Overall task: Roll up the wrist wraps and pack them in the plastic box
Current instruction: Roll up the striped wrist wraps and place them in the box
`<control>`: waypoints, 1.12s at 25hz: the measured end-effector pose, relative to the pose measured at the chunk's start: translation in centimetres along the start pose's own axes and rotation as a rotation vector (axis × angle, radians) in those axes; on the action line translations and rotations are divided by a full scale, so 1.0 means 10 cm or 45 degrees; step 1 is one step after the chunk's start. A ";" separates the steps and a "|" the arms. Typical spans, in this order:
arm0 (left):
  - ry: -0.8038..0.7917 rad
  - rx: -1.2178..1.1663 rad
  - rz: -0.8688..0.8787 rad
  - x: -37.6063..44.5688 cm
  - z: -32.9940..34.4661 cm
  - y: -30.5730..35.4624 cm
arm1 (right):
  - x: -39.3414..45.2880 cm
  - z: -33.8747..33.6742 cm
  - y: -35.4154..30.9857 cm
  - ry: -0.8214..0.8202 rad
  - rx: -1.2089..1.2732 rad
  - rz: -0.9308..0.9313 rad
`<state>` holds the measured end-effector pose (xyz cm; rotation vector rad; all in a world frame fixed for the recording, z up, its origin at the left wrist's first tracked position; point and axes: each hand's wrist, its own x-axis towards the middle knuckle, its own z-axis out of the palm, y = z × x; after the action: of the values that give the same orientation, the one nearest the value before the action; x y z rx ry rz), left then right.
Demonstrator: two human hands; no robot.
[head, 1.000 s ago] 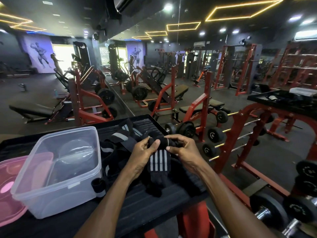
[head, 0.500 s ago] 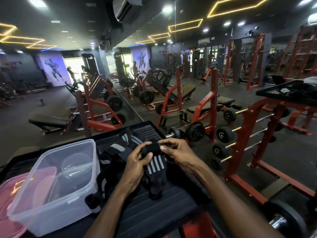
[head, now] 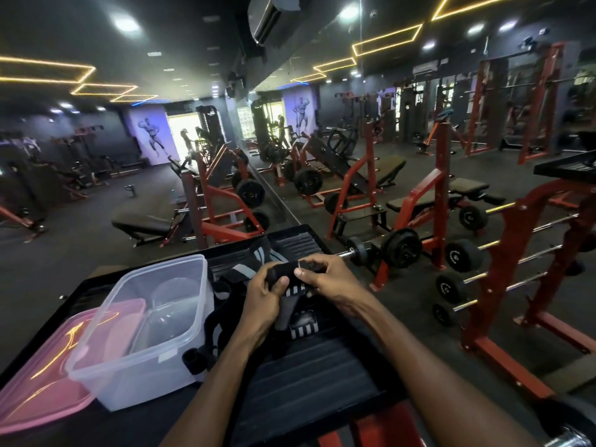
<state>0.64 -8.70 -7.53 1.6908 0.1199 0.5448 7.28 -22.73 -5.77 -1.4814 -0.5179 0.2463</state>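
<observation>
Both hands are holding one black wrist wrap above the black ribbed tray: the left hand is gripping the rolled part with its fingers curled around it, and the right hand is pinching the same roll from the other side, while the striped loose end is hanging down between them. More wraps are lying in a pile just beside the clear plastic box, which is standing open on the tray, partly over a pink lid.
</observation>
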 end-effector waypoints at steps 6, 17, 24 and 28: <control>0.156 -0.461 -0.191 -0.11 -0.07 -0.16 | -0.01 0.05 0.13 -0.058 0.173 -0.043; 0.075 -0.211 -0.037 -0.11 -0.13 -0.12 | -0.02 0.01 0.33 -0.045 0.415 0.121; 0.011 -0.241 -0.077 -0.13 -0.09 -0.15 | -0.06 0.00 0.31 -0.030 0.160 -0.135; 0.014 -0.132 -0.032 -0.14 -0.11 -0.14 | -0.08 0.00 0.28 -0.089 0.266 0.018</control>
<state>-0.72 -7.99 -9.18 1.5835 0.1185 0.5331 7.01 -22.85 -8.71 -1.2773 -0.5217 0.3535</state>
